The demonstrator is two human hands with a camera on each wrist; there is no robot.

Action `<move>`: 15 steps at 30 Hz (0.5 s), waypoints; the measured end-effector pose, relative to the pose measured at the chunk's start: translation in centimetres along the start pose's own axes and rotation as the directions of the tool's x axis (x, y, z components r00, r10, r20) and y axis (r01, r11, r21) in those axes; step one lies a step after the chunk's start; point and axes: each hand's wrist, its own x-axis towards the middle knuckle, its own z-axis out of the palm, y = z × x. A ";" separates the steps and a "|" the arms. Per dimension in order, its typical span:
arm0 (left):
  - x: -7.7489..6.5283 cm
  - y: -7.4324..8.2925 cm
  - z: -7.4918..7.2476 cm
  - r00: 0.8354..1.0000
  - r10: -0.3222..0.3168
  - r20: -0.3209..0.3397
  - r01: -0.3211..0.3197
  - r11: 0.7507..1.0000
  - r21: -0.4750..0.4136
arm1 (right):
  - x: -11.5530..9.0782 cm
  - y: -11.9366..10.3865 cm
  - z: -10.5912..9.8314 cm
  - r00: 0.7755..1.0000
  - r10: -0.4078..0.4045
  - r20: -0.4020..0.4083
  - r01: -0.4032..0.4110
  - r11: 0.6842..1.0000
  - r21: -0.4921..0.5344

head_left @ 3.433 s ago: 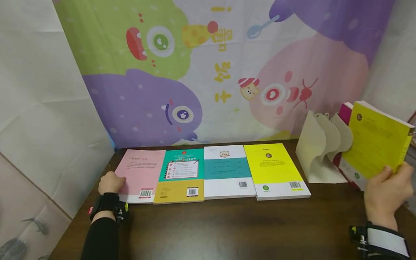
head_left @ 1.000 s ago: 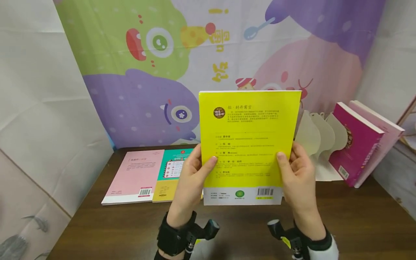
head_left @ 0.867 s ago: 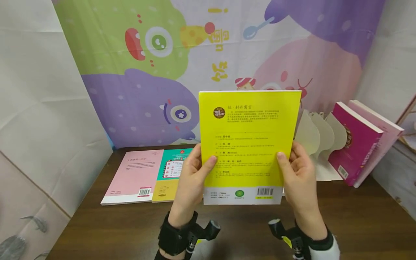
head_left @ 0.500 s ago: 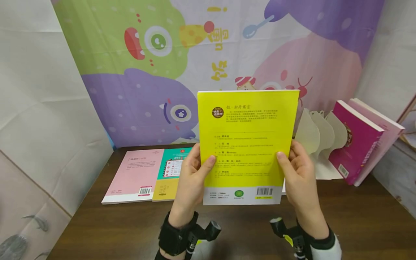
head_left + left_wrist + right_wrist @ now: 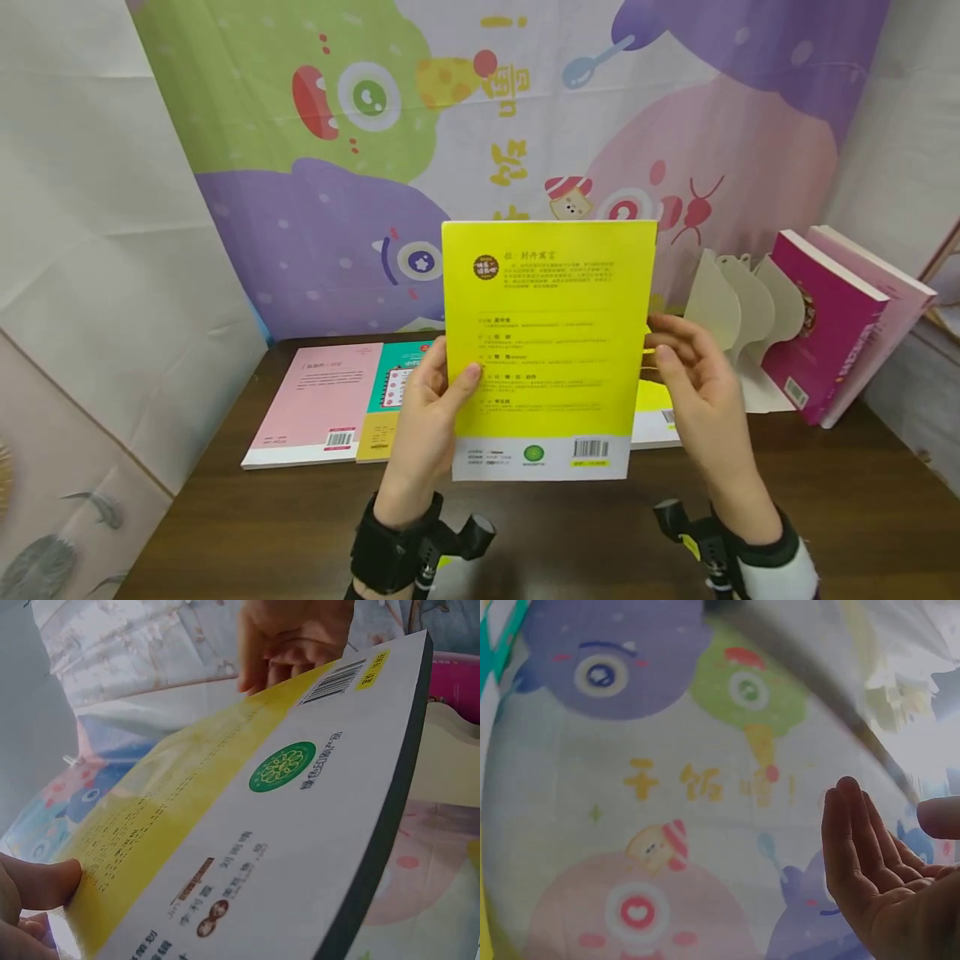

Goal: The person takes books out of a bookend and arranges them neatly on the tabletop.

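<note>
A yellow book [image 5: 547, 350] with a white bottom band stands upright above the table, its back cover facing me in the head view. My left hand [image 5: 423, 425] grips its left edge, thumb on the cover and fingers behind. In the left wrist view, the left thumb [image 5: 45, 883] lies at the edge of the cover. My right hand [image 5: 705, 400] is beside the book's right edge, thumb off the cover. The right wrist view shows that hand's fingers [image 5: 855, 840] extended, with nothing pinched between them and the thumb.
On the brown table [image 5: 300, 533] lie a pink book [image 5: 315, 400], a green-and-yellow book [image 5: 378, 433] and another yellow book [image 5: 654, 423], partly covered. At right a cream bookend [image 5: 712, 308] stands by a magenta book [image 5: 832, 325] and a light pink book [image 5: 903, 292].
The yellow book came from the bookend to the middle, where both hands held it. Since half a second ago the right hand has let go and moved right, while the book shifted slightly left.
</note>
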 end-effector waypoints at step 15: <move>-0.4 0.8 -3.0 0.986 -0.034 -0.162 0.036 0.999 0.010 | 1.6 5.4 -7.6 0.876 -0.183 -0.447 -0.068 0.869 -0.491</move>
